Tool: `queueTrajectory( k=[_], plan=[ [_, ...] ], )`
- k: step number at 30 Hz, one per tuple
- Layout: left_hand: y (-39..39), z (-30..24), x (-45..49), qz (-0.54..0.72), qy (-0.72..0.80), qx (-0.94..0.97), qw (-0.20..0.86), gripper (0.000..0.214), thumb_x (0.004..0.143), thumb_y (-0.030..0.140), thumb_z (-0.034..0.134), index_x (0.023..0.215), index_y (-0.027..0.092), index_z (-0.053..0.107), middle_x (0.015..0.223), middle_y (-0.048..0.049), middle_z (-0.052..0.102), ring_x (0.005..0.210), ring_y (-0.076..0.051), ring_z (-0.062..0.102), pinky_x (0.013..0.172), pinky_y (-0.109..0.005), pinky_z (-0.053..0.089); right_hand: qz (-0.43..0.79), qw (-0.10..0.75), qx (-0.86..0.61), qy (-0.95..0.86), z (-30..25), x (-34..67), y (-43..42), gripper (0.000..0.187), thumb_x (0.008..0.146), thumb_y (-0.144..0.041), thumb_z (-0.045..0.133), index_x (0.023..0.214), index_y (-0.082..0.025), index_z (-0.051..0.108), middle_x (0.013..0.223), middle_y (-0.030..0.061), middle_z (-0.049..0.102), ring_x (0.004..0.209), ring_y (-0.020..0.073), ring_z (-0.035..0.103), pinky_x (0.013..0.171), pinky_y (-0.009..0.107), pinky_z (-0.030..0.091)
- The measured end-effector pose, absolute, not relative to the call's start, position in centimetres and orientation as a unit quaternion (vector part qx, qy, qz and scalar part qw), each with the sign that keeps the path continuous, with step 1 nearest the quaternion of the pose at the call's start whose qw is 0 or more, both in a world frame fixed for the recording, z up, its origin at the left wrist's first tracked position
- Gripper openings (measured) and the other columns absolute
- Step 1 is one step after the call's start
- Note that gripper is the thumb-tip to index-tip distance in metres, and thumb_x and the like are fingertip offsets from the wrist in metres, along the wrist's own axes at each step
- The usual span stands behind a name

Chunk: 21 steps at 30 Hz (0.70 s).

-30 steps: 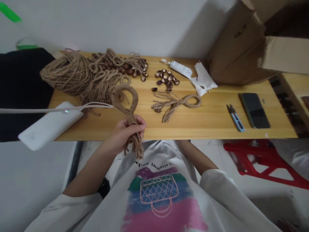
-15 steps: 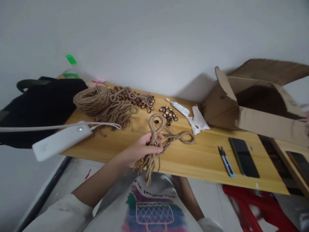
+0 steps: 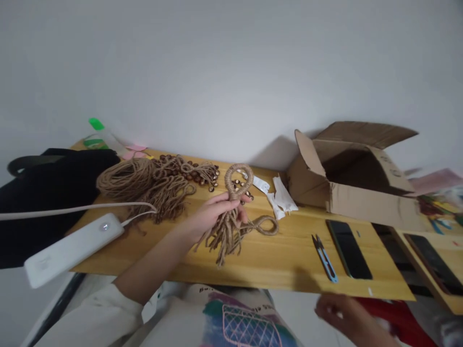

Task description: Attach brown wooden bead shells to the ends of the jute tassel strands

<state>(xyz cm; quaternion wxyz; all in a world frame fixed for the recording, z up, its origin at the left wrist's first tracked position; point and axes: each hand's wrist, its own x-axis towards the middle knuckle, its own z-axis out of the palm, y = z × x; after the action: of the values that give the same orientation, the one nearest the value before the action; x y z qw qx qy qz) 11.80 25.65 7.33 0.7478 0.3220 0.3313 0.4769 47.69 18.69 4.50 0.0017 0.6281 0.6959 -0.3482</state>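
My left hand [image 3: 220, 212] is closed around the neck of a jute rope tassel [image 3: 239, 180], lifted over the table with its wrapped loop upward and its loose strands hanging down. Behind it on the wood lies a second looped rope tassel [image 3: 268, 225]. Off the table's front edge at lower right is my right hand [image 3: 336, 311], smeared by motion, so its fingers cannot be made out. Nearest to that hand are blue-handled thread snips [image 3: 325, 259] and a dark phone [image 3: 349, 249].
A rope bundle [image 3: 125, 179] and brown beads [image 3: 197, 174] lie at left back, beside a black bag [image 3: 61, 193]. A white power bank [image 3: 74, 248] with its cable stands left. A tube [image 3: 260, 184], torn white paper [image 3: 284, 195] and an open cardboard box [image 3: 307, 178] are at right.
My right arm has swung from beside my body out to the right, past the table's front edge. The view has shifted, while my left hand keeps hold of the tassel.
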Motion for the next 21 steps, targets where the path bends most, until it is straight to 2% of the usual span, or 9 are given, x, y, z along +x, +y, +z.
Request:
queueTrajectory(
  k=[2,5,8,10,13,17,21],
  plan=[
    [26.0,7.1,12.3,0.490,0.317,0.314,0.749,0.038,0.077,0.036,0.068,0.104,0.011,0.061,0.068,-0.0038,0.065,0.058,-0.010,0.058,0.053,-0.018,0.045,-0.372,-0.078,0.563,0.734,6.9,44.9,21.6,0.024,0.077,-0.045,0.062,0.072,-0.021,0.064,0.078,0.0062,0.067,0.077,0.0189,0.063,0.074,0.030,0.052],
    [26.7,7.3,12.8,0.484,0.291,0.313,0.763,0.038,0.075,0.037,0.069,0.101,0.011,0.060,0.066,-0.0037,0.065,0.055,-0.010,0.058,0.049,-0.018,0.044,-0.368,-0.254,0.467,0.763,9.8,38.6,25.9,0.023,0.079,-0.042,0.065,0.086,-0.020,0.065,0.088,0.0063,0.066,0.083,0.0161,0.061,0.076,0.027,0.050],
    [27.8,8.5,12.9,0.464,0.284,0.342,0.766,0.037,0.076,0.037,0.068,0.100,0.011,0.060,0.065,-0.0033,0.064,0.053,-0.011,0.058,0.047,-0.017,0.043,-0.407,-0.356,0.407,0.736,11.6,32.3,29.4,0.034,0.077,-0.044,0.068,0.101,-0.020,0.063,0.092,0.0045,0.066,0.079,0.0137,0.062,0.070,0.024,0.050],
    [28.8,9.7,12.8,0.467,0.292,0.374,0.746,0.032,0.076,0.035,0.068,0.095,0.011,0.061,0.063,-0.0029,0.063,0.054,-0.011,0.059,0.049,-0.017,0.044,-0.477,-0.363,0.345,0.722,12.5,29.2,31.2,0.030,0.080,-0.045,0.065,0.095,-0.019,0.062,0.082,0.0019,0.064,0.065,0.0111,0.061,0.061,0.024,0.049],
    [30.1,11.3,12.4,0.476,0.286,0.409,0.724,0.029,0.075,0.031,0.069,0.091,0.010,0.060,0.068,-0.0042,0.065,0.057,-0.012,0.061,0.054,-0.020,0.047,-0.521,-0.422,0.307,0.675,13.4,27.0,33.2,0.028,0.083,-0.047,0.061,0.082,-0.018,0.061,0.066,-0.0021,0.057,0.046,0.0075,0.051,0.045,0.022,0.041],
    [31.1,11.8,12.2,0.452,0.217,0.423,0.755,0.047,0.069,0.031,0.074,0.108,0.010,0.056,0.072,-0.0066,0.068,0.065,-0.018,0.067,0.062,-0.027,0.052,-0.498,-0.569,0.304,0.579,13.7,26.6,35.6,0.025,0.081,-0.045,0.064,0.076,-0.020,0.065,0.065,-0.0021,0.057,0.053,0.0061,0.049,0.050,0.019,0.040],
    [31.7,10.8,12.6,0.439,0.236,0.401,0.769,0.043,0.067,0.029,0.075,0.100,0.009,0.057,0.067,-0.0070,0.068,0.064,-0.020,0.068,0.063,-0.028,0.053,-0.485,-0.655,0.287,0.503,13.1,26.5,37.2,0.024,0.079,-0.044,0.066,0.076,-0.020,0.068,0.064,-0.0021,0.055,0.057,0.0054,0.046,0.054,0.018,0.040]
  ],
)
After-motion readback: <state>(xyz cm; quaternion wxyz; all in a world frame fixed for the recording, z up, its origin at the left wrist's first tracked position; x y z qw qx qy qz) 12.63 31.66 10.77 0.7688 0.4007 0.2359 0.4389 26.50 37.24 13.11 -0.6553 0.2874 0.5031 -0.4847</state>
